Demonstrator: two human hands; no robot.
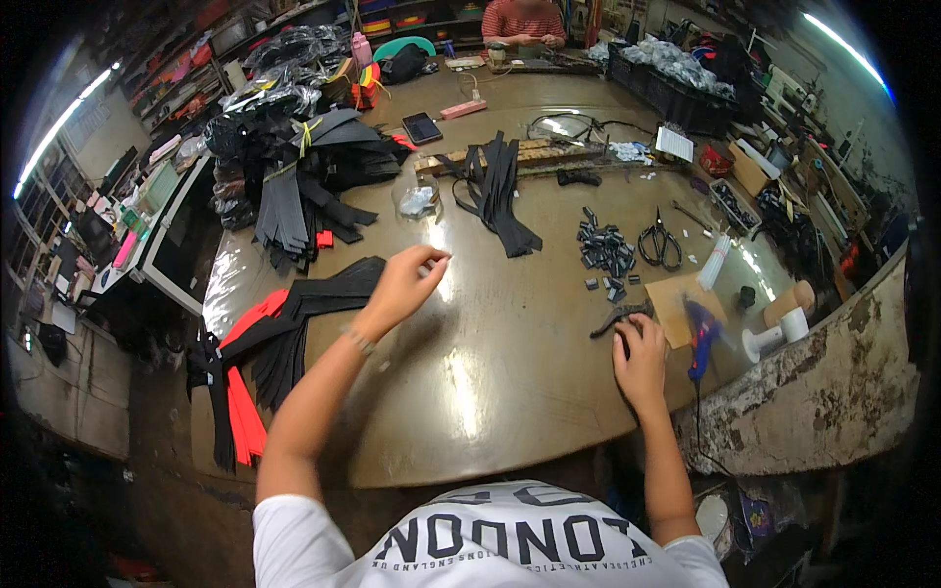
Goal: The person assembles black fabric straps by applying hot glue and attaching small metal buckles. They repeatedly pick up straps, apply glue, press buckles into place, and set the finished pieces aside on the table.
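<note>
My left hand (404,286) is raised over the left half of the table, thumb and fingers pinched together. Whatever may be between them is too small to make out. Black straps (333,289) and red straps (245,412) lie in a fanned stack beside that forearm. On the right, my right hand (641,361) rests at the table with bent fingers around one end of a dark curved hand tool (610,323). Close by are a blue glue gun (698,363), a brown cardboard sheet (676,299) and a heap of small black pieces (606,253).
Black-handled scissors (661,245) and white glue sticks (714,265) lie beyond my right hand. More black straps (502,191) cross a wooden bar (559,157). A large strap pile (294,196) fills the back left. A person (524,24) sits at the far end.
</note>
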